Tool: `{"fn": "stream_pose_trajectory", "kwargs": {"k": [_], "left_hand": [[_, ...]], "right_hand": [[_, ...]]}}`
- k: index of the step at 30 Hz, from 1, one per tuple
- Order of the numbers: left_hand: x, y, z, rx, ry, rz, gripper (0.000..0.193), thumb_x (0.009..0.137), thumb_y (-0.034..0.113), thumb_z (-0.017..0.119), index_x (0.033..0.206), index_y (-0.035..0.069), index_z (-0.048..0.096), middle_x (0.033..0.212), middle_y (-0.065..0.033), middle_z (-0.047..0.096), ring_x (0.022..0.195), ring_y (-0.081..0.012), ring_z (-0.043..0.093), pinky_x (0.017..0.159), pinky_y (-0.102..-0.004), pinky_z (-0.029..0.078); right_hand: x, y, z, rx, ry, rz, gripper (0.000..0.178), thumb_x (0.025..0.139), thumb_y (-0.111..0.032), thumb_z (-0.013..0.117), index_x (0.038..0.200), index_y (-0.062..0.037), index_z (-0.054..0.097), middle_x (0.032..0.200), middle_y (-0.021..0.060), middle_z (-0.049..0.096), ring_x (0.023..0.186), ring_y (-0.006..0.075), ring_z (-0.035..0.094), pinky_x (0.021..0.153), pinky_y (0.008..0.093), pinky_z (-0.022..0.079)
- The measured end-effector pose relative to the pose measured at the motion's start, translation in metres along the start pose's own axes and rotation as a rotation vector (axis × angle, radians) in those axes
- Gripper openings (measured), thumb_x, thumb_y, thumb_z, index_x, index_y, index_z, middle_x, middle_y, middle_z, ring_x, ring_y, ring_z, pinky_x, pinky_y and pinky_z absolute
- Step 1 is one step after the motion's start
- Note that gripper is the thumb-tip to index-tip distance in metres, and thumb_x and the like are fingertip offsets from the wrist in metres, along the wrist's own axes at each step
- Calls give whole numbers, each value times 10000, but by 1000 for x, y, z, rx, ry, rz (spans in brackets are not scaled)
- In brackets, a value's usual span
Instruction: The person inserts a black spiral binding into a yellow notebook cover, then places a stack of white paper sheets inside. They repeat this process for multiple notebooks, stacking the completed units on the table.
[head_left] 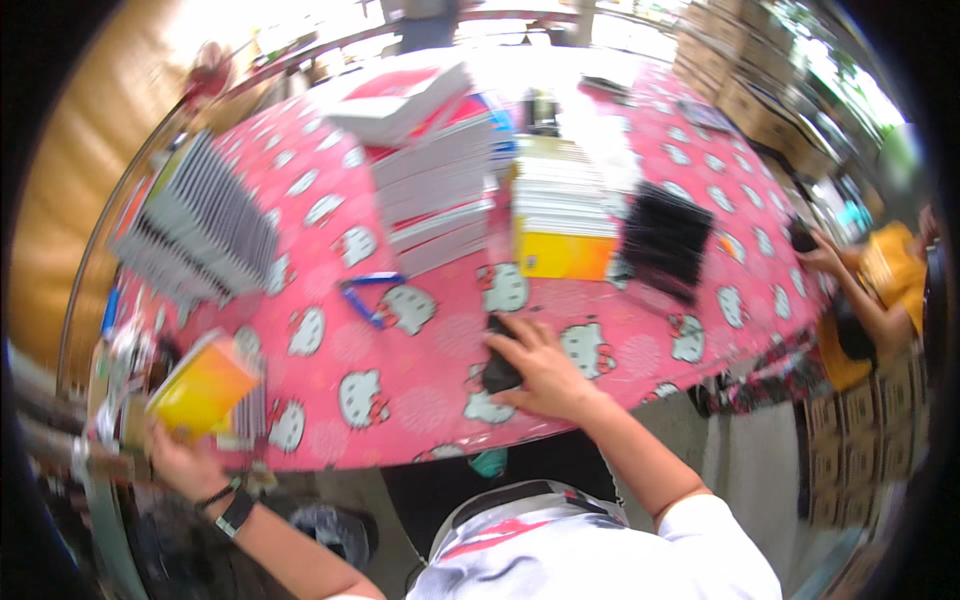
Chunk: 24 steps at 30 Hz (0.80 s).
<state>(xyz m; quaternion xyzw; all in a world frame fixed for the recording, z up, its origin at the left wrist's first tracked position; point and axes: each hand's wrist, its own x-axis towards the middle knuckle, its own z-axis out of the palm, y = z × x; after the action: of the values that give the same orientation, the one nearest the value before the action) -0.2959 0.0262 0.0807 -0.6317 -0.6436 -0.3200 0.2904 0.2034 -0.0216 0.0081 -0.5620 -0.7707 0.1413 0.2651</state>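
Observation:
At the table's near left corner my left hand point(186, 462) grips the lower edge of a yellow-and-orange booklet point(208, 388), which it holds tilted up. Beside and partly behind that booklet are more pale page edges. My right hand point(545, 368) rests near the front edge of the table, its fingers curled over a small black block-like object point(499, 372); the exact kind is hidden by the fingers and blur. Ahead of it stands a stack of yellow-covered booklets point(563, 215), with a blurred black stack point(666, 240) to its right.
A pink patterned cloth point(420, 400) covers the table. Tall piles of booklets stand at left point(205, 220) and centre point(435, 180). A blue-handled tool point(372, 297) lies between. To the right, another person in yellow point(885, 290) reaches to the table's edge; cardboard boxes point(865, 440) stand below.

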Motion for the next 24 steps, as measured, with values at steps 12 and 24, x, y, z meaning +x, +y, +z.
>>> {"fn": "stream_pose_trajectory", "kwargs": {"k": [12, 24], "left_hand": [[103, -165, 44, -26, 138, -60, 368, 997, 211, 375, 1198, -45, 548, 1173, -223, 593, 1057, -365, 565, 910, -390, 432], [73, -47, 156, 6, -571, 192, 592, 928, 436, 485, 1384, 72, 381, 1413, -213, 369, 1326, -365, 320, 1066, -466, 277]], "right_hand": [[10, 31, 20, 42, 323, 48, 823, 561, -290, 838, 1267, -87, 467, 1346, 220, 381, 1209, 430, 379, 994, 513, 372], [8, 37, 22, 36, 328, 15, 766, 560, -321, 838, 1221, -90, 529, 1375, 218, 374, 1225, 418, 375, 1000, 508, 355]]}}
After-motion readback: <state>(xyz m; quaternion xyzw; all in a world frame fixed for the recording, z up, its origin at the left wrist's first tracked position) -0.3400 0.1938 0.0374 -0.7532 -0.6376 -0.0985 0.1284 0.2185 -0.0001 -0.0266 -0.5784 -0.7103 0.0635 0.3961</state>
